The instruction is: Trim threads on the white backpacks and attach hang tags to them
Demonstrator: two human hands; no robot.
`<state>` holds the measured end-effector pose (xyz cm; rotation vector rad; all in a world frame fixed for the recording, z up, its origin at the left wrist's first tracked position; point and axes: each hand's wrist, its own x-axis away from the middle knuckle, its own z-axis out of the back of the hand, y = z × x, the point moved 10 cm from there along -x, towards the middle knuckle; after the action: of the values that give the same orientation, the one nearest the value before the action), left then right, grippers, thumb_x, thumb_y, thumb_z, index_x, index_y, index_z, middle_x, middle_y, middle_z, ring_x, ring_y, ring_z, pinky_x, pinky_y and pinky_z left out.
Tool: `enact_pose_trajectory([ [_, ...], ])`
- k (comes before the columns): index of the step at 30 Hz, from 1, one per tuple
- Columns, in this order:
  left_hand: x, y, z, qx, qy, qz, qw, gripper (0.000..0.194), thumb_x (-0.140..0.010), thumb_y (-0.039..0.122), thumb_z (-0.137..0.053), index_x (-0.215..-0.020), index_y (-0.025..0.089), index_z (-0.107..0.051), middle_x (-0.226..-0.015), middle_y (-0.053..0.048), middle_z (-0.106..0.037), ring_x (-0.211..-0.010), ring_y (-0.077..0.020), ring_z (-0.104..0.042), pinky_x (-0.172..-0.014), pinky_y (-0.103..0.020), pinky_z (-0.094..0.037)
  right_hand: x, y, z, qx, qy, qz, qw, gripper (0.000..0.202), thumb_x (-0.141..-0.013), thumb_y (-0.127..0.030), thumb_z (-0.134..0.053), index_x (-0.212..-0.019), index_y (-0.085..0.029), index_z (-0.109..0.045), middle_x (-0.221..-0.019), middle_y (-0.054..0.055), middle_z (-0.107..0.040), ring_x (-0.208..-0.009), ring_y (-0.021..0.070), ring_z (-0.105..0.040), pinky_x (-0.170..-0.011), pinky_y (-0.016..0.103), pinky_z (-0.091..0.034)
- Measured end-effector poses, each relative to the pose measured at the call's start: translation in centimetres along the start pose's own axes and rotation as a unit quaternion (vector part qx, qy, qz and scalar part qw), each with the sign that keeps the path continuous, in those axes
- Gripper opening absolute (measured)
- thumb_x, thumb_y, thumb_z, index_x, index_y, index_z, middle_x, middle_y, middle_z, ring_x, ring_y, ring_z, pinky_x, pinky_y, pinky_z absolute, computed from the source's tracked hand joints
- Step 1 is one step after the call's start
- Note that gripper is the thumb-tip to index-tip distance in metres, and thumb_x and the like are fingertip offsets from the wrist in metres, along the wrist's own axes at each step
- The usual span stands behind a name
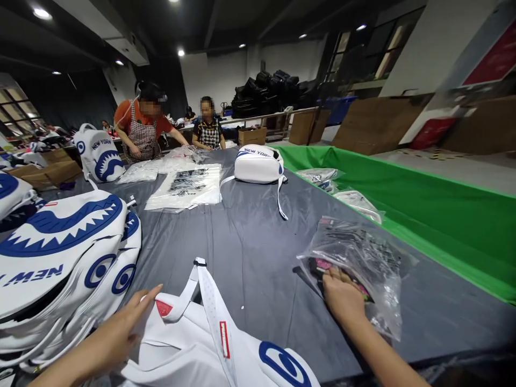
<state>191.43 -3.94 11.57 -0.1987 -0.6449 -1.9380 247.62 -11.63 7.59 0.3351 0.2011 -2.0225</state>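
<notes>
My left hand point(128, 322) rests at the top end of a white backpack point(181, 344) with blue eye patches and a red tab, its fingers stretched out and apart. The backpack lies at the near edge of the grey table, straps upward. On the right, my right hand point(342, 290) has its fingers curled at the opening of a clear plastic bag point(382, 269). A dark item with pink patches point(322, 264) shows inside that bag, under my fingertips. The fingertips are partly hidden there.
White shark-mouth backpacks point(60, 231) are stacked at the left. Another white backpack point(258, 167) and flat plastic bags point(187, 185) lie farther back on the table point(258, 242). Green cloth point(423, 199) with bagged items borders the right side. Two people stand or sit beyond the table.
</notes>
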Motion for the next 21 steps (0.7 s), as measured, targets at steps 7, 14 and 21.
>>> enact_pose_trajectory([
  [7, 0.8, 0.7, 0.7, 0.017, 0.016, -0.004, 1.000, 0.103, -0.072, -0.002, -0.046, -0.160, 0.036, -0.010, -0.165, -0.006, -0.020, -0.145, -0.0242, -0.039, -0.117, -0.036, -0.035, 2.3, -2.8, -0.4, 0.100, -0.067, 0.092, 0.988, 0.028, -0.092, -0.006, -0.049, -0.105, -0.010, -0.074, -0.125, 0.019, -0.068, -0.111, 0.0278, -0.067, -0.089, 0.034, -0.053],
  [14, 1.3, 1.5, 1.2, 0.011, 0.017, -0.016, 1.000, 0.106, -0.068, -0.003, -0.049, -0.160, 0.032, -0.012, -0.162, -0.010, -0.025, -0.141, -0.0228, -0.044, -0.113, -0.031, -0.038, 3.2, -3.7, 1.0, 0.093, -0.052, 0.064, 0.992, 0.036, -0.091, -0.003, -0.042, -0.103, -0.013, -0.074, -0.102, 0.016, -0.074, -0.093, 0.0274, -0.072, -0.071, 0.033, -0.052],
  [21, 1.0, 1.1, 1.2, -0.001, 0.047, -0.029, 0.998, 0.107, -0.066, 0.000, -0.053, -0.160, 0.032, -0.013, -0.158, -0.011, -0.032, -0.132, -0.0223, -0.053, -0.106, -0.028, -0.044, 2.5, -1.4, 3.1, 0.024, 0.002, -0.011, 1.000, 0.034, -0.086, -0.009, -0.053, -0.110, -0.020, -0.074, -0.084, 0.009, -0.075, -0.081, 0.0263, -0.073, -0.067, 0.032, -0.053],
])
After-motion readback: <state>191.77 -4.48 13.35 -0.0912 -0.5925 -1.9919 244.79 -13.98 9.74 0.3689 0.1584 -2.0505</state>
